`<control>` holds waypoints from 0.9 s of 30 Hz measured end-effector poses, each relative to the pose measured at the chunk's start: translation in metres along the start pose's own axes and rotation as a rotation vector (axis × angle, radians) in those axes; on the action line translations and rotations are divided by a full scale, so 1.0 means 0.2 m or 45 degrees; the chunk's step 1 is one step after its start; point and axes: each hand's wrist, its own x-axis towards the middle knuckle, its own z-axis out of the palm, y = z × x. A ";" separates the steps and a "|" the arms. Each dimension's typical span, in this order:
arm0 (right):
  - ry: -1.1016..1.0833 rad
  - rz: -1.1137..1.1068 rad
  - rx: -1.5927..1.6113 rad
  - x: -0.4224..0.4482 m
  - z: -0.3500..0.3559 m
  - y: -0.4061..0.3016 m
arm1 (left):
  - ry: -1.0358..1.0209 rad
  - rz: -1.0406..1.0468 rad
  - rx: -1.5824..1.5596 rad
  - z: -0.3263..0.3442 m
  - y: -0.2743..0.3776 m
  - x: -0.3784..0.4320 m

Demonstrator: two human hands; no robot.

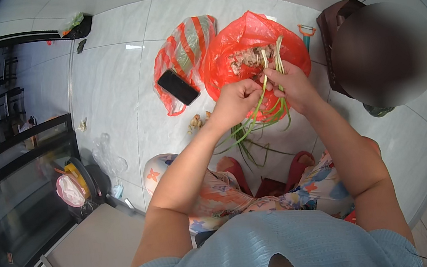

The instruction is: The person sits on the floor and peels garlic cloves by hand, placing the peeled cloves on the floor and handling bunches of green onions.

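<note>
Green onions (273,111) with pale stalk ends hang between my two hands, above a red plastic bag (220,44). My right hand (291,83) grips several stalks, their white ends pointing up. Close by on the left, my left hand (240,102) pinches one stalk with thumb and fingers. Inside the opened bag lies a heap of pale and brownish scraps (247,57). More green leaves (244,145) lie on the floor beneath my hands, between my feet.
A black phone (178,87) rests on a red-striped plastic bag (189,47). Small brownish roots or bulbs (195,123) lie nearby. A peeler (306,37) is right of the red bag, beside a dark brown bag (330,48). Clear crumpled plastic (108,156) lies left.
</note>
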 end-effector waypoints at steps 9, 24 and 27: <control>-0.017 -0.028 0.015 0.00 0.00 0.01 | 0.082 0.129 0.159 0.02 -0.01 -0.01; -0.137 0.077 -0.198 -0.05 0.06 0.08 | 0.472 0.312 0.173 0.00 -0.08 0.04; -0.077 0.080 -0.236 -0.06 0.07 0.06 | 0.423 0.250 0.078 0.01 -0.05 0.03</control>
